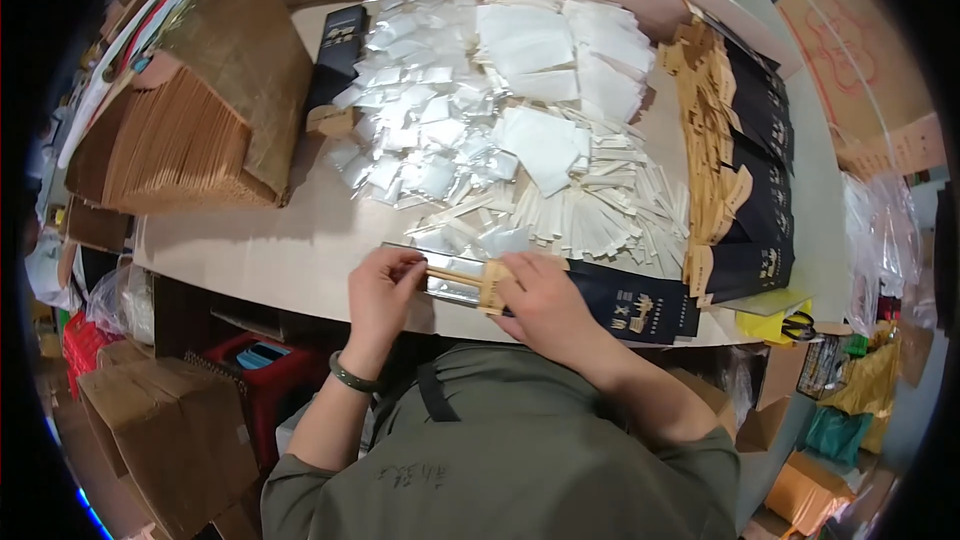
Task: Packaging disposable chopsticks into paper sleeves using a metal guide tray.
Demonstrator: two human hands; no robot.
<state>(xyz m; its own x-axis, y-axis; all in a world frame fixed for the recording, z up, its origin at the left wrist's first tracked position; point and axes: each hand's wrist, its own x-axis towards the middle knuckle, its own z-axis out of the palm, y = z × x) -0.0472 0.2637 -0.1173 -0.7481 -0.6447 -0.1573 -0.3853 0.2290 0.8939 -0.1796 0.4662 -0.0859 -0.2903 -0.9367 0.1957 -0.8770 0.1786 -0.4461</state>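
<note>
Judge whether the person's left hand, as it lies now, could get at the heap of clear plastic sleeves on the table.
Probably yes. The left hand rests at the table's near edge on the dark flat box, and the clear plastic sleeves lie straight ahead with only bare table between.

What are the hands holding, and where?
Both hands hold a long dark box at its open end: left hand on the clear insert, right hand over the tan flap.

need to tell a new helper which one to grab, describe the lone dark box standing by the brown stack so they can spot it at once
Start at the big stack of brown paper sleeves on the table's far left. Just to its right, at the edge of the heap of silvery sachets, lies a slim dark box with a tan end. Unlike the row of dark boxes along the right side, it lies alone.
</note>
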